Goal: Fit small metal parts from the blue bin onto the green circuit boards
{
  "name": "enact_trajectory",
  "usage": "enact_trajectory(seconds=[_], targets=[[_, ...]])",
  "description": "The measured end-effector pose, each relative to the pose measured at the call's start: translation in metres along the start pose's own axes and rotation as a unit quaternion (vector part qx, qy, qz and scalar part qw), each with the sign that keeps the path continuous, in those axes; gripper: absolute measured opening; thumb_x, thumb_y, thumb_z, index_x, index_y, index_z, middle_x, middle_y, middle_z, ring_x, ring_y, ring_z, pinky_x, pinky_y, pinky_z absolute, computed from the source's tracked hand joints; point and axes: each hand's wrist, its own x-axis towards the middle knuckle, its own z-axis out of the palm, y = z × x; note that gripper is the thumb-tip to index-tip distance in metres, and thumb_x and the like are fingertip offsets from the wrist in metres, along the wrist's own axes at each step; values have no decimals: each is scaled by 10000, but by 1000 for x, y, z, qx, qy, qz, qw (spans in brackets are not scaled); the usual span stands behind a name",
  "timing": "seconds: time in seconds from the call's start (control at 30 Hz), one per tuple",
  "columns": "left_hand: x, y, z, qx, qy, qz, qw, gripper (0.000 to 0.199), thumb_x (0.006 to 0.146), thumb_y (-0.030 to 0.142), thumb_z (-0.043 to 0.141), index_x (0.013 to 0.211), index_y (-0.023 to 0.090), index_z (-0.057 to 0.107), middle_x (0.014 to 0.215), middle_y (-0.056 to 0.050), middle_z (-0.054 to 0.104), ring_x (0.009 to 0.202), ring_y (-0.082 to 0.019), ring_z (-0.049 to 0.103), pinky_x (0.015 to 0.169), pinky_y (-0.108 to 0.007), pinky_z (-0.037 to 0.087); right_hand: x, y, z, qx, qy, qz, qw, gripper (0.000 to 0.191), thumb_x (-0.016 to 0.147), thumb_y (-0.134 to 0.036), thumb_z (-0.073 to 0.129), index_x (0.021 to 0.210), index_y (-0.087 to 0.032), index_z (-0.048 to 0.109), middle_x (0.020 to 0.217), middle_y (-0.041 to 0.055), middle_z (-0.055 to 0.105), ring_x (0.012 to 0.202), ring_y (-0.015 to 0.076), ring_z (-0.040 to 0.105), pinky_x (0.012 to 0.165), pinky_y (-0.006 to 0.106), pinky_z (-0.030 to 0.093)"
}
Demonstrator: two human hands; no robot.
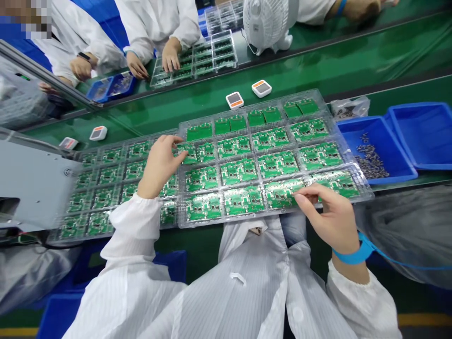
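Note:
A clear plastic tray (365,192) with rows of green circuit boards lies in front of me. My left hand (160,162) reaches over its left edge, thumb and index finger pinched on a small circuit board (189,153) in the second row from the back. My right hand (328,216), with a blue wrist strap (356,254) on the wrist, hovers at the front row. Its thumb and fingertips are closed together by a circuit board (280,193); whatever sits between them is too small to make out. In the back row the boards look plain green, without visible parts.
A second tray of boards (109,176) adjoins on the left, beside a grey machine (28,181). At right are a blue bin (399,162) with small metal parts, another blue bin (423,136) and a plastic bag (349,108). Co-workers' hands and a white fan (266,23) are across.

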Motion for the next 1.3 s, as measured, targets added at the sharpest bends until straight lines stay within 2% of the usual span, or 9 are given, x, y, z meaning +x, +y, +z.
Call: enact_trajectory(seconds=[0.2,0.3,0.47,0.57,0.67,0.77,1.0,1.17,1.3], targets=[[-7,-1,0,-9,-38,115,993,319,1090,460,618,1270,229,744,1456,-145,750,1423,-363,664,1283,-567,491,-5,12,-11,-31,36,23,999,97,1069,-229,745,981,-261,771,878,17,764,764,187,697,724,340,563],[-16,-4,5,18,-81,157,984,469,1159,597,509,1278,217,755,1395,-120,802,1403,-349,706,1287,-592,501,-5,18,-22,-71,47,20,996,103,1083,-241,718,992,-252,765,902,36,786,813,214,730,776,374,586],[-25,-12,9,100,-80,188,974,652,1173,729,359,1369,227,726,1453,-116,807,1486,-342,681,1377,-689,374,-4,21,-32,-160,-52,-50,984,124,1118,-236,668,1124,-226,791,1049,85,831,995,265,773,911,446,583],[-26,-8,7,125,-73,190,971,677,1171,739,333,1344,212,721,1442,-132,807,1480,-342,683,1380,-682,368,-2,21,-22,-205,-135,-119,962,166,1151,-272,650,1162,-209,804,1155,90,837,1077,277,754,958,467,559],[-25,5,2,120,-63,197,971,627,1177,693,388,1312,185,730,1459,-166,792,1488,-377,677,1369,-710,374,1,21,-8,-200,-201,-182,941,238,1185,-287,598,1152,-189,812,1279,75,842,1226,293,740,1135,525,534],[-19,22,-3,110,-38,221,968,515,1181,613,452,1294,198,735,1472,-161,786,1498,-386,675,1375,-706,381,3,22,-2,-206,-223,-198,932,270,1195,-269,568,1187,-180,823,1299,58,857,1299,293,731,1258,563,482],[21,80,2,89,-37,344,934,432,1183,520,465,1312,216,744,1465,-176,783,1427,-399,711,1357,-659,428,0,22,-2,-254,-206,-208,922,295,1191,-319,588,1125,-216,857,1242,62,864,1210,284,738,1147,529,545],[76,143,36,31,-68,405,911,430,1158,513,493,1286,213,775,1385,-168,800,1327,-380,733,1203,-582,554,-3,22,8,-285,-157,-237,916,325,1209,-322,560,1109,-188,839,1139,41,872,1098,268,744,1125,492,554],[130,203,76,15,-80,411,908,429,1150,424,500,1369,161,758,1354,-199,794,1308,-386,724,1165,-575,557,-5,24,3,-244,-101,-231,936,297,1211,-297,554,1129,-188,818,1166,50,865,1077,246,750,1055,463,558]])
